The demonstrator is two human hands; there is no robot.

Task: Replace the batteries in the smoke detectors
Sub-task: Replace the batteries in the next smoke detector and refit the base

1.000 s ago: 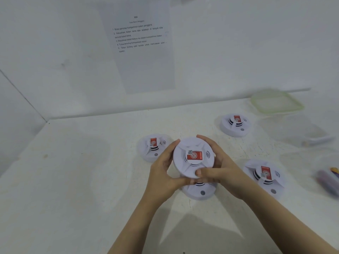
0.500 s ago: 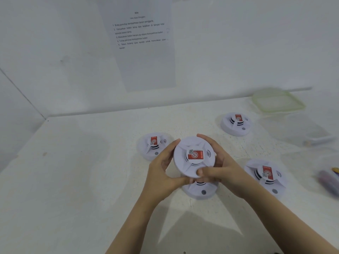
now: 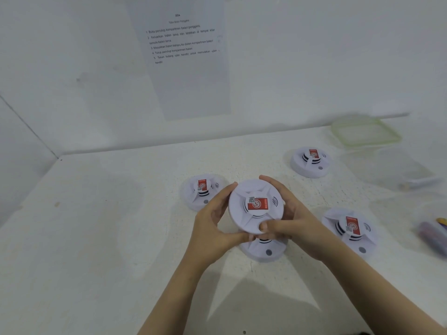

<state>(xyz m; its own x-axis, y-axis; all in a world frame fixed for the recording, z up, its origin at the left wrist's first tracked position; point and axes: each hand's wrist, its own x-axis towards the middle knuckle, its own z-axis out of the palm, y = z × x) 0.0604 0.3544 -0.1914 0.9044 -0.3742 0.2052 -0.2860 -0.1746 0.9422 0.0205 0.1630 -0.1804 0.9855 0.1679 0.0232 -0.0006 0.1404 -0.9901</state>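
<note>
The left hand [image 3: 212, 228] and the right hand [image 3: 290, 223] both grip one white smoke detector [image 3: 242, 213] by its rim, and it is lifted above the table [image 3: 96, 226] near the middle. The left fingers curl around the left edge, with the thumb at the near edge. The right fingers wrap the far right edge, and the right thumb presses on the near rim. The face of this detector is turned up toward the person and has a red label and a small code square in the centre. Directly under the hands a second detector [image 3: 264, 251] lies on the table, half hidden by them. A third detector [image 3: 202, 194] lies to the left and a little farther, close to the left fingers. A fourth detector [image 3: 310, 163] lies farther away to the right, and a fifth detector [image 3: 350, 228] lies to the right of the right wrist. At the far right there is a lid with a green rim [image 3: 365, 131], and nearer than it a clear container [image 3: 387, 165]. At the right edge some coloured objects [image 3: 433, 233] are too blurred to name. On the far wall hangs a printed instruction sheet [image 3: 183, 56].
</note>
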